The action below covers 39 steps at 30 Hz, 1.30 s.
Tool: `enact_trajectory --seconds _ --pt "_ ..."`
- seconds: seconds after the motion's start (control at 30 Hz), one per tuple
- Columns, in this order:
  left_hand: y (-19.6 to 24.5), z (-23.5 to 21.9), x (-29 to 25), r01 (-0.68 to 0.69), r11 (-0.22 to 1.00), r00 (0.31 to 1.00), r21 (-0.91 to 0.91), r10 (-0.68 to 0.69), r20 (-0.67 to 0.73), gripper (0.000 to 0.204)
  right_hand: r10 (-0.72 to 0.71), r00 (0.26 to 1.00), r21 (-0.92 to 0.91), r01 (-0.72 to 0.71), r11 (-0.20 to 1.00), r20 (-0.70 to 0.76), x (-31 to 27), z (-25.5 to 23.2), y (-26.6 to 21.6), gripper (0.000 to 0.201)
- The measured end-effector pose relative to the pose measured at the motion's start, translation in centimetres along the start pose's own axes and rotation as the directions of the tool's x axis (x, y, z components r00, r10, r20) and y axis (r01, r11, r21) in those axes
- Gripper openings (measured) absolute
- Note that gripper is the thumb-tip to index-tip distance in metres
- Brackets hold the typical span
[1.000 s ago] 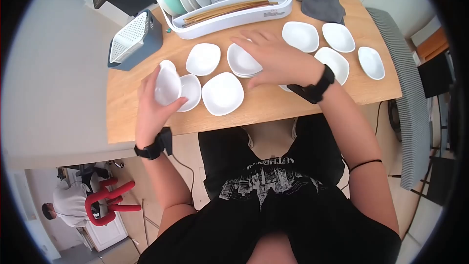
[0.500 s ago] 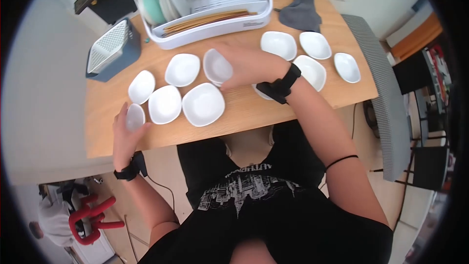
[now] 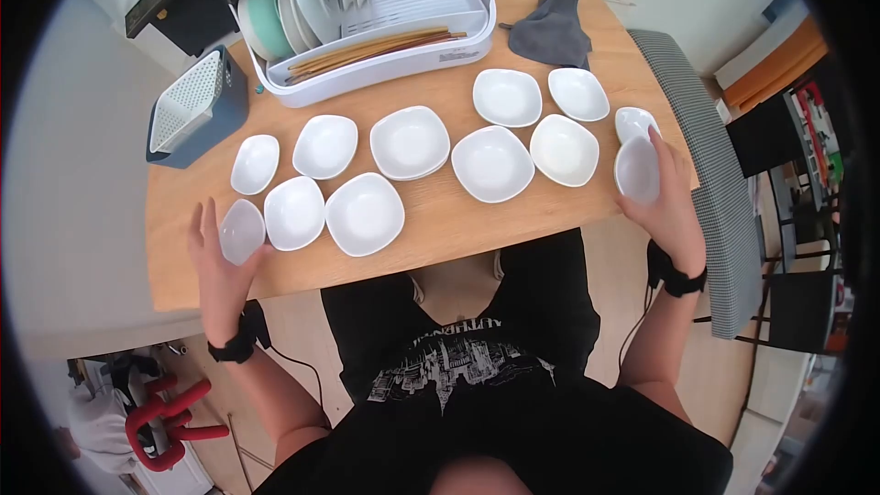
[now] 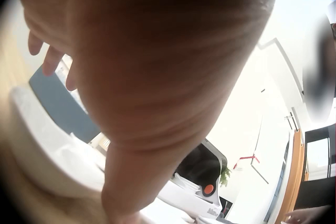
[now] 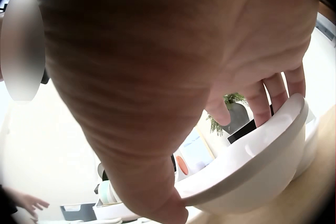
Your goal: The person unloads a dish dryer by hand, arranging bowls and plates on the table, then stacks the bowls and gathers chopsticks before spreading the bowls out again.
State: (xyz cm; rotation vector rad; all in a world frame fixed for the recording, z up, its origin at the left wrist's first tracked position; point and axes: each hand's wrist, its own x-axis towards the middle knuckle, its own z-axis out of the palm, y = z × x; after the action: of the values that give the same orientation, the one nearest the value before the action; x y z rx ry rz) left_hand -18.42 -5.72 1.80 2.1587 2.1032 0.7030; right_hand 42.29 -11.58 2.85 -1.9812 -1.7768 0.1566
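My right hand (image 3: 674,206) is pinching a white bowl (image 3: 639,172) at the right of the frame, thumb and fingers on opposite sides of the rim. My left hand (image 3: 223,270), lower left, is loosely spread around another bowl (image 3: 243,234), can't tell if it's actually touching. I count twelve bowls showing, those two included. Hands are well apart, fingers pointing away from me. Farther back, upper left: one blue basket (image 3: 226,112), one dish rack (image 3: 394,70).

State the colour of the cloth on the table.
Grey; the cloth shows best in the head view.
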Motion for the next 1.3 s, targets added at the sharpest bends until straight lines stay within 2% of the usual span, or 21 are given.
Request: enact_trajectory --seconds 0.03,0.1,0.17,0.23,0.3,0.33,0.4,0.47,0.63,0.7,0.77,0.8,0.87,1.0,1.07,1.13,1.2,1.23,1.3 --pt "1.8 -0.6 0.4 -0.001 1.000 1.000 0.003 0.001 -0.001 0.103 -0.013 0.999 -0.010 0.013 1.000 0.031 -0.7 0.0 0.5 0.109" --pt "6.1 -0.8 2.0 -0.175 0.963 0.985 -0.203 0.172 -0.034 0.097 -0.038 0.997 -0.010 0.039 0.999 0.062 -1.2 0.5 0.9 0.110" --pt "9.8 1.0 3.9 -0.323 0.878 0.926 -0.352 0.370 0.074 0.092 -0.071 0.996 0.016 0.070 0.997 0.045 -0.9 1.4 0.6 0.110" --pt "14.1 2.8 5.4 -0.389 0.847 0.855 -0.362 0.478 0.199 0.091 -0.084 0.996 0.049 0.082 0.995 0.033 -0.2 2.0 0.5 0.108" --pt "16.6 5.8 7.0 -0.346 0.830 0.821 -0.438 0.494 0.287 0.097 -0.084 0.996 0.081 0.083 0.993 0.021 0.3 2.3 0.4 0.107" --pt "17.5 7.0 7.6 -0.352 0.831 0.820 -0.430 0.495 0.286 0.097 -0.081 0.997 0.094 0.080 0.992 0.010 0.5 2.4 0.4 0.105" --pt "18.8 9.0 8.6 -0.399 0.867 0.792 -0.298 0.490 0.365 0.106 -0.069 0.998 0.111 0.070 0.991 -0.009 0.8 2.6 0.6 0.104" --pt "19.2 10.3 9.2 -0.411 0.870 0.784 -0.273 0.490 0.381 0.110 -0.079 0.996 0.106 0.083 0.991 -0.039 0.8 3.0 1.2 0.100" --pt "20.4 10.5 9.9 -0.381 0.907 0.787 -0.181 0.421 0.451 0.114 -0.085 0.994 0.141 0.093 0.986 -0.064 0.2 3.8 2.7 0.093" --pt "20.6 10.4 9.9 -0.364 0.922 0.808 -0.133 0.384 0.448 0.116 -0.094 0.993 0.155 0.104 0.982 -0.074 -0.2 3.9 3.1 0.089" --pt "20.8 10.3 10.0 -0.340 0.927 0.807 -0.156 0.373 0.457 0.116 -0.086 0.983 0.191 0.116 0.975 -0.162 -0.7 4.1 3.5 0.077" --pt "20.8 10.2 10.1 -0.319 0.930 0.806 -0.183 0.368 0.464 0.115 -0.086 0.983 0.194 0.117 0.974 -0.160 -0.7 4.2 3.6 0.077" --pt "20.5 10.4 10.2 -0.319 0.924 0.810 -0.212 0.382 0.446 0.114 -0.059 0.975 0.179 0.099 0.979 -0.213 -0.8 4.4 3.9 0.065" --pt "19.8 10.4 10.4 -0.305 0.894 0.816 -0.327 0.422 0.394 0.112 -0.040 0.978 0.210 0.084 0.974 -0.204 -1.0 5.2 3.8 0.059" --pt "19.2 10.1 10.8 -0.310 0.879 0.826 -0.362 0.438 0.356 0.110 -0.101 0.967 0.164 0.141 0.976 -0.232 -0.9 5.6 3.4 0.056" --pt "19.2 9.5 11.1 -0.312 0.864 0.837 -0.395 0.446 0.316 0.109 -0.099 0.964 0.162 0.142 0.977 -0.246 -0.9 5.9 2.9 0.055" --pt "19.7 9.0 11.5 -0.342 0.837 0.864 -0.427 0.459 0.207 0.104 -0.099 0.960 0.162 0.145 0.976 -0.260 -0.7 6.3 2.7 0.053" --pt "20.1 9.0 11.6 -0.339 0.839 0.867 -0.426 0.454 0.206 0.104 -0.085 0.951 0.150 0.134 0.979 -0.297 -0.5 6.5 2.8 0.050" --pt "21.4 9.4 12.0 -0.338 0.763 0.891 -0.551 0.448 0.074 0.101 -0.075 0.940 0.141 0.128 0.982 -0.333 -0.2 6.9 2.9 0.048"
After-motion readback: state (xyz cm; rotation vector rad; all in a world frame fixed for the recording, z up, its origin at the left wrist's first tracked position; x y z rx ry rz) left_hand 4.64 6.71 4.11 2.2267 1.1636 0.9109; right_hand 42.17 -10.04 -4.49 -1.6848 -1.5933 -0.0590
